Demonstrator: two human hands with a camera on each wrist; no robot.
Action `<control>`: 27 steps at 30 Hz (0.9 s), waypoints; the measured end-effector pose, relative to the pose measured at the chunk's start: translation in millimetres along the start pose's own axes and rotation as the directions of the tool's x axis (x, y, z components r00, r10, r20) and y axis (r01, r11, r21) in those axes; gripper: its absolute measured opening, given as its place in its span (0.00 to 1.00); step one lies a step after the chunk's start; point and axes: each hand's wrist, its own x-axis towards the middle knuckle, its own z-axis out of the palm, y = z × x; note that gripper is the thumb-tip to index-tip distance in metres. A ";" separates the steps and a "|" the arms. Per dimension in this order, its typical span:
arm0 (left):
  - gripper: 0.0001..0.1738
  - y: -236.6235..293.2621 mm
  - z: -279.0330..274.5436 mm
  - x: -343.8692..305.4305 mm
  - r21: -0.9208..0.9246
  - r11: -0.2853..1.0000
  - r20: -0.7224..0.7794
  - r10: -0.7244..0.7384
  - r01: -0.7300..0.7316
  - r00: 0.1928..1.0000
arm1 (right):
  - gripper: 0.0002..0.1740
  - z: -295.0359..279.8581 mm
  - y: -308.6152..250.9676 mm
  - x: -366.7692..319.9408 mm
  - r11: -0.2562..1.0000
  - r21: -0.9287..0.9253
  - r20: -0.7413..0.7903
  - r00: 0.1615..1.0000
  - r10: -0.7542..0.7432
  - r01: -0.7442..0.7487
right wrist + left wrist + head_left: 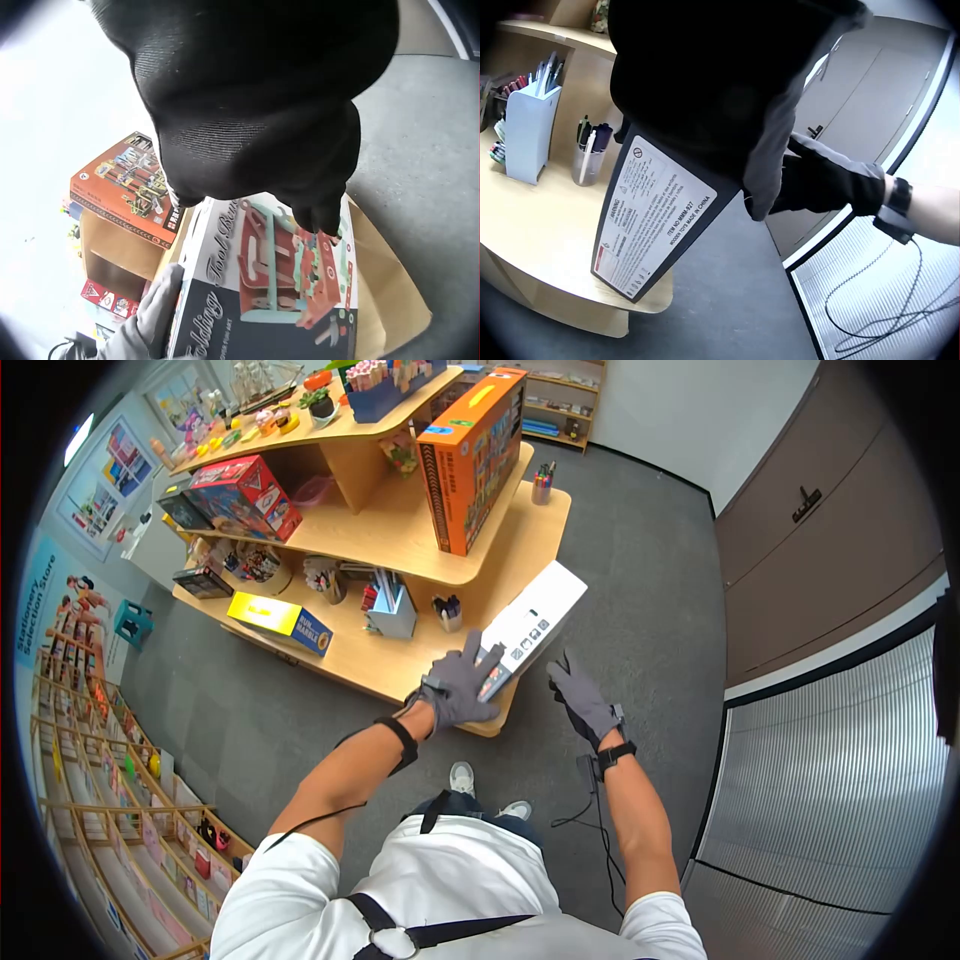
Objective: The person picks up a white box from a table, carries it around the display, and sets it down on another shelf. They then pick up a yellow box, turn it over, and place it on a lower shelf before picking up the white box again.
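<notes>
A Folding Tool Bench toy box (545,598) is on the lower wooden shelf's rounded corner, its narrow white side facing up in the head view. My gloved left hand (462,688) grips its near end, fingers along the left side and top edge, thumb at the near corner. Beneath that hand, the left wrist view shows the dark end with a white warning label (652,217). My gloved right hand (585,698) is just to the right of the box, fingers loosely extended. In the right wrist view, its fingertips overlap the printed front (289,262).
An orange box (470,465) stands upright on the shelf above. Along the lower shelf (375,660) are a blue pen holder (393,610), a cup of pens (448,613) and a yellow-and-blue box (280,622). Grey floor and a brown door (830,510) lie to the right.
</notes>
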 end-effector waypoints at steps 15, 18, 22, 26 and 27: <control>0.58 -20.9 -1.2 51.0 0.003 0.979 0.075 0.205 -0.206 0.976 | 0.32 6.6 -41.1 142.3 0.923 0.350 0.154 0.982 0.110 -0.159; 0.57 -12.0 4.6 81.9 -0.056 0.986 0.049 0.158 -0.155 0.986 | 0.28 -11.1 -50.3 175.3 0.915 0.357 0.170 0.976 0.134 -0.188; 0.57 -0.7 5.3 130.2 -0.034 0.996 -0.003 0.087 -0.087 0.996 | 0.27 -35.5 -57.5 229.8 0.955 0.283 0.136 0.989 0.049 -0.086; 0.57 7.3 -8.8 179.6 0.015 1.000 0.014 0.007 -0.008 1.000 | 0.37 -63.4 -51.1 307.4 0.988 0.144 0.259 0.966 0.023 -0.063; 0.57 8.2 -9.3 192.5 0.023 1.000 -0.008 -0.007 0.008 1.000 | 0.37 -67.1 -63.3 316.5 0.995 0.099 0.242 0.970 -0.011 -0.014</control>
